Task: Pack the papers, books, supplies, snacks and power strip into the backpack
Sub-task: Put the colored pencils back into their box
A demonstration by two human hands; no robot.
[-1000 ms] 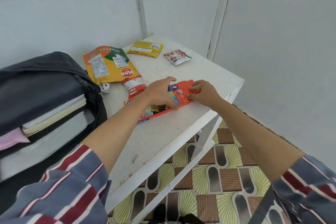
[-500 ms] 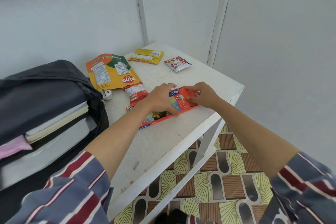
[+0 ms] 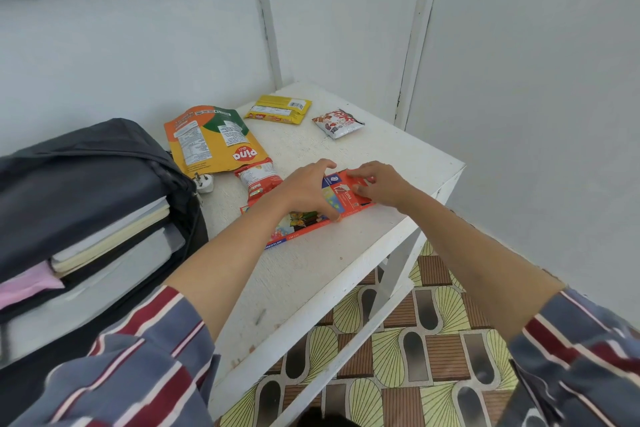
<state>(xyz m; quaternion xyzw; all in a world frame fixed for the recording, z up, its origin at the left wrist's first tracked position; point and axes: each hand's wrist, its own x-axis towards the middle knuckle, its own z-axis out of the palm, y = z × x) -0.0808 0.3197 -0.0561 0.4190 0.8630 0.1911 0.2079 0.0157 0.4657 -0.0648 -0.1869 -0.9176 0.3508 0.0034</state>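
The main risk is the open end of the coloured pencil box (image 3: 348, 199). If its red flap is not tucked shut, the pencils could slide out once the box is tipped towards the backpack (image 3: 86, 177). The box lies flat on the white surface (image 3: 311, 270), near the right edge, so a sideways shove could push it off. The red snack packet (image 3: 259, 178) just beside it could also be dragged along.

The left hand (image 3: 308, 189) arches across the box, thumb on the near edge and fingers over the far edge, clamping it in place. The right hand (image 3: 379, 184) has its fingers curled down on the flap end, though whether it pinches or only presses cannot be told. Both forearms reach forward from striped sleeves. The backpack stands open at the left, with books and papers inside.
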